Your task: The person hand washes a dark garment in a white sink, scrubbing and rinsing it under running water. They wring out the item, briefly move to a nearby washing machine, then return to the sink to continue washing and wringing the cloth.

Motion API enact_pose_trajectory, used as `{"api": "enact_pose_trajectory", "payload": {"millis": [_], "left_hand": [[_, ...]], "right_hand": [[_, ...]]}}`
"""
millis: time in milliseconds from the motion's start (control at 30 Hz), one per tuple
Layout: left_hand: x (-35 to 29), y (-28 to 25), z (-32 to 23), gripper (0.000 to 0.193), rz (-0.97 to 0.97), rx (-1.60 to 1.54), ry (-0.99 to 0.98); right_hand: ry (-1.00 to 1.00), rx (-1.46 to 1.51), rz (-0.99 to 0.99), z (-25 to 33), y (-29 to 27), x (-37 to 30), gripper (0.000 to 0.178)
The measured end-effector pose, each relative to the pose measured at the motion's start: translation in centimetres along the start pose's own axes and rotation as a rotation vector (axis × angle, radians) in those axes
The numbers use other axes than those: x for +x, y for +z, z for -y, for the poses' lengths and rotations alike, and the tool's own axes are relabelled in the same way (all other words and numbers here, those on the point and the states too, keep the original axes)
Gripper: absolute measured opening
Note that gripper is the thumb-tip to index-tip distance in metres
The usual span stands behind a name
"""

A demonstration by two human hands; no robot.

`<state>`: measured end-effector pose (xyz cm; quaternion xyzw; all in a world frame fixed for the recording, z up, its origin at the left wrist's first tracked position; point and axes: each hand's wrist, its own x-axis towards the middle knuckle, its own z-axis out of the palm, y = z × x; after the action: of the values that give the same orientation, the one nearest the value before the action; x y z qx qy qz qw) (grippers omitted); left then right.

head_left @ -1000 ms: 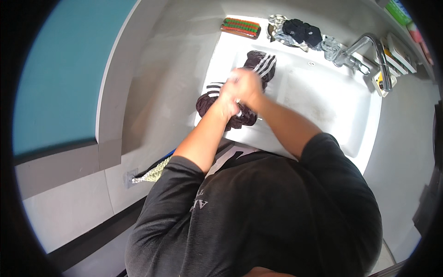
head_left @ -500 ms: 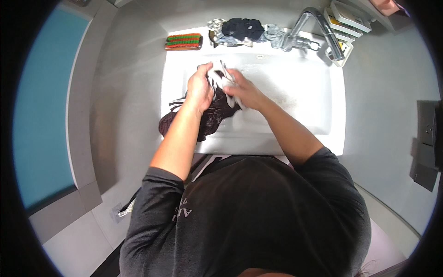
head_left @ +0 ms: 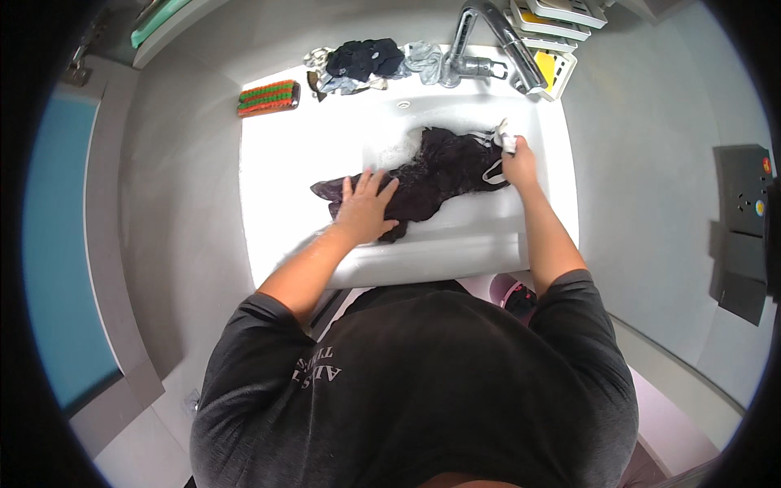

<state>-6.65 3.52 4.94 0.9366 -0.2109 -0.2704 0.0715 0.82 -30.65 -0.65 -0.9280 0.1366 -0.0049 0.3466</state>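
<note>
Dark garment [head_left: 443, 167] laid across sink [head_left: 439, 259]; left hand [head_left: 365, 213] spread flat on it, right hand [head_left: 521, 165] clamped on white fabric [head_left: 508, 141] near right edge. Hold could be lost if slick cloth is tugged.

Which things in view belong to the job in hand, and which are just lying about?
In use:
- dark garment
- left hand, spread on it
- right hand, holding white fabric at its right end
- white sink, with suds

Lying about:
- red-and-green brush
- cloth pile
- stacked white trays
- faucet, fixed but untouched
</note>
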Motion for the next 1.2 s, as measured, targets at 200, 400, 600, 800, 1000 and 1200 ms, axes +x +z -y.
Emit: {"api": "enact_pose_trajectory", "payload": {"millis": [200,400,600,800,1000,1200], "left_hand": [[7.6,3.3,-3.0,0.104,-0.200,-0.058,0.022],[12.1,4.6,-3.6,0.097,-0.057,-0.199,-0.080],[16.7,8.3,-2.7,0.060,0.134,-0.338,-0.311],[24.4,12.4,1.1,0.060,0.090,0.094,0.037],[15.5,4.2,-0.8,0.079,-0.222,-0.436,0.052],[10.2,1.3,-5.6,0.092,-0.325,-0.380,-0.480]], "right_hand": [[-0.093,-0.385,0.204,2.3,5.0,-1.5,0.052],[-0.328,-0.765,0.551,4.1,8.6,-2.8,0.051],[-0.085,-0.131,0.807,-2.4,13.6,2.6,0.046],[-0.064,0.037,0.617,-1.8,14.1,7.2,0.043],[0.021,-0.051,0.594,-2.1,7.6,6.8,0.042],[-0.166,-0.941,0.573,-5.8,9.8,4.2,0.045]]}}
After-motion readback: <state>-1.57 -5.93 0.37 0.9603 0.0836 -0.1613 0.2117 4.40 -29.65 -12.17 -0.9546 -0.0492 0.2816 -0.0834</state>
